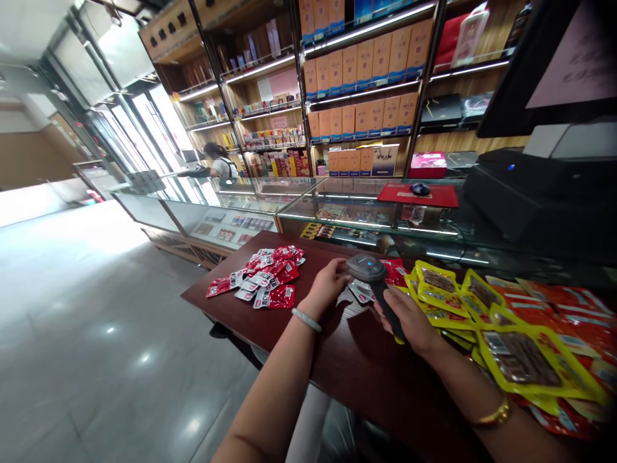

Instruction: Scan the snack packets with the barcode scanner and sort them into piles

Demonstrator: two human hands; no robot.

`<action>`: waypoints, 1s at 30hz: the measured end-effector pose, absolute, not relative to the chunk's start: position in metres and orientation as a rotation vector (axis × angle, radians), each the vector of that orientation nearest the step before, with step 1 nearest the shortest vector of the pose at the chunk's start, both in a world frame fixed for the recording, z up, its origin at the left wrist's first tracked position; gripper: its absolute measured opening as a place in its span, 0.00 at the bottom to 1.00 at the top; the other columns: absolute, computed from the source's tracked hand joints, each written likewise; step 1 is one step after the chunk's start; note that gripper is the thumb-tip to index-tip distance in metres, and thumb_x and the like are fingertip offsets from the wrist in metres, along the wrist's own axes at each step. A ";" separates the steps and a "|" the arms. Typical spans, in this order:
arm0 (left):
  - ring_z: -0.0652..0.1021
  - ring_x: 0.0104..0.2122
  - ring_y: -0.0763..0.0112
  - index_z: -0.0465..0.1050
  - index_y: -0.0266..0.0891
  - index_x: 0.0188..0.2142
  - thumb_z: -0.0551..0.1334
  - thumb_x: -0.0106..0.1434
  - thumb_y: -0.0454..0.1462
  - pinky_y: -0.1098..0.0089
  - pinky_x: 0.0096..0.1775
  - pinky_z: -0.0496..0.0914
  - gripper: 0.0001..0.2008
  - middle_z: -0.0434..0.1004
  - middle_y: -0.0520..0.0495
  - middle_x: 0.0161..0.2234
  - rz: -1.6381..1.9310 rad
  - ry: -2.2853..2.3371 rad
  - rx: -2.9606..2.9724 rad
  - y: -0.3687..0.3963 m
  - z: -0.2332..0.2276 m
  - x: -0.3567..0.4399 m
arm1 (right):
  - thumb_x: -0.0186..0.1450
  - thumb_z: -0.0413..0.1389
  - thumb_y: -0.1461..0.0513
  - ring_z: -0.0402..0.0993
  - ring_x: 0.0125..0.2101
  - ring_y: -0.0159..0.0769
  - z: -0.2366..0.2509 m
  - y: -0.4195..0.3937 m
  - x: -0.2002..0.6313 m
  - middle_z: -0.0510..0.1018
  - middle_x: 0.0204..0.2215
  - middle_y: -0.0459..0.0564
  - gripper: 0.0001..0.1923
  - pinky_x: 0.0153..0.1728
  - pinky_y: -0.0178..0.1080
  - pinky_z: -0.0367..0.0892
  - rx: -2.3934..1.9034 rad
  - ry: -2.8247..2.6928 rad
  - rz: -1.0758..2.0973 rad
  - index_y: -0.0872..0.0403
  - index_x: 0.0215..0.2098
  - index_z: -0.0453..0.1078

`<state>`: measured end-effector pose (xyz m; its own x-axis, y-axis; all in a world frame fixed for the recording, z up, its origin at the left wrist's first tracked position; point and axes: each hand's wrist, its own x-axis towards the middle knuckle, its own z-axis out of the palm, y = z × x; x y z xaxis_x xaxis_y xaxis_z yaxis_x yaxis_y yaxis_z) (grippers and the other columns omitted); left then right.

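Right hand (407, 318) gripped the barcode scanner (373, 280) at centre frame, aimed over small packets (360, 292) on the table (347, 360), while the left hand (330, 283) pinched one beside it.

At the centre of the frame the scanner (373, 278) looks like matt dark-grey plastic, and the table (347, 360) under it is dark red-brown wood with a smooth, faintly shiny finish. The red packets (265, 278) at centre left and the yellow packets (482, 308) at right are glossy plastic film that catches the light. The display counter (299, 199) behind is clear glass, the floor (96, 321) at lower left polished, reflective tile, and the boxes (366, 64) on the upper shelves seem to be matt card, though they are small.
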<state>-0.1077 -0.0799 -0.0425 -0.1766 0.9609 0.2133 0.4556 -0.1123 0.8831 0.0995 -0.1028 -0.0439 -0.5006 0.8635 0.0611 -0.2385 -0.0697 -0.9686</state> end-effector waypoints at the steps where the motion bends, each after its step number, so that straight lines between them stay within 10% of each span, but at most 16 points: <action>1: 0.77 0.46 0.66 0.70 0.40 0.53 0.65 0.58 0.33 0.66 0.49 0.70 0.22 0.78 0.43 0.47 1.234 1.689 1.615 -0.082 -0.039 -0.112 | 0.63 0.56 0.44 0.60 0.15 0.25 -0.044 -0.103 0.099 0.68 0.21 0.41 0.20 0.15 0.30 0.55 -0.720 -1.376 1.692 0.52 0.32 0.64; 18: 0.60 0.64 0.44 0.58 0.29 0.64 0.58 0.65 0.49 0.55 0.60 0.58 0.35 0.55 0.24 0.65 0.019 2.693 1.799 -0.215 -0.043 -0.172 | 0.60 0.58 0.43 0.62 0.15 0.26 -0.042 -0.109 0.096 0.70 0.21 0.41 0.22 0.14 0.30 0.56 -0.760 -1.416 1.692 0.52 0.37 0.66; 24: 0.73 0.54 0.59 0.63 0.43 0.62 0.57 0.67 0.40 0.65 0.55 0.63 0.24 0.73 0.41 0.56 0.370 2.513 1.969 -0.202 -0.036 -0.162 | 0.62 0.56 0.43 0.61 0.15 0.26 -0.038 -0.109 0.098 0.69 0.21 0.41 0.21 0.14 0.30 0.56 -0.728 -1.466 1.660 0.52 0.34 0.65; 30: 0.72 0.52 0.52 0.73 0.37 0.50 0.61 0.62 0.47 0.60 0.54 0.62 0.21 0.75 0.36 0.49 0.195 2.579 1.896 -0.178 -0.030 -0.173 | 0.62 0.56 0.44 0.61 0.15 0.26 -0.038 -0.108 0.098 0.69 0.21 0.40 0.20 0.15 0.30 0.55 -0.723 -1.462 1.660 0.52 0.37 0.67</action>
